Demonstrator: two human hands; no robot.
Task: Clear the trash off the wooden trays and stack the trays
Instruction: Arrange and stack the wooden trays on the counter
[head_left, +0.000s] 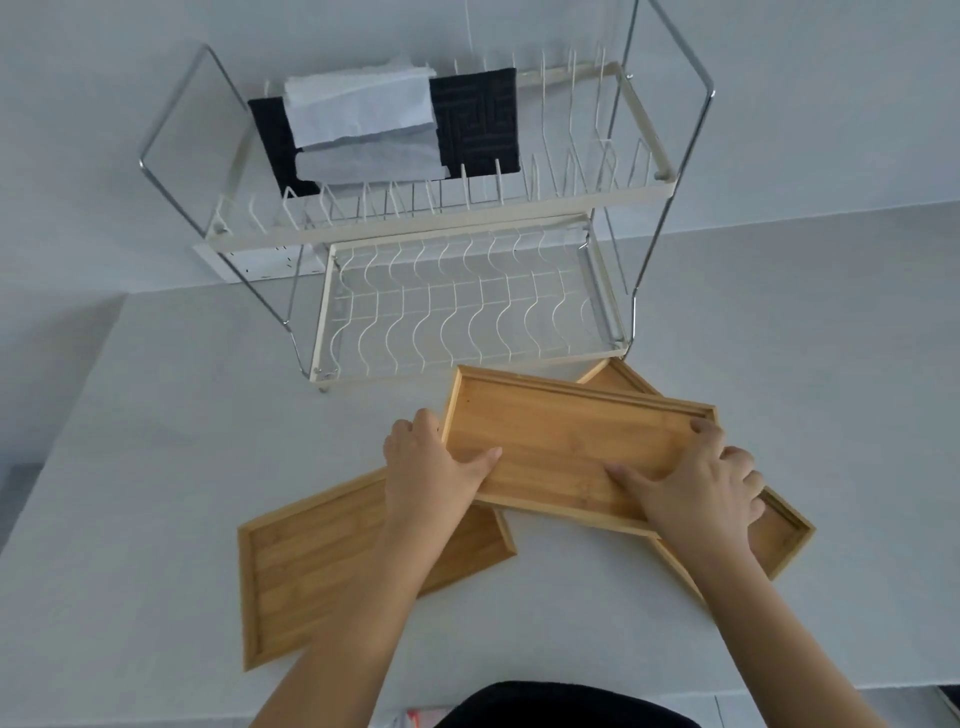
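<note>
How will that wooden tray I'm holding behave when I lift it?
The rectangular wooden tray probably stays stiff: it spans both hands without sagging. Likely light, being thin. Its smooth surface may slide off the trays beneath.

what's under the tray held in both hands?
The held tray overlaps two other wooden trays: the left tray under its near-left corner, the right tray under its right end. Their covered parts are hidden. No trash visible.
</note>
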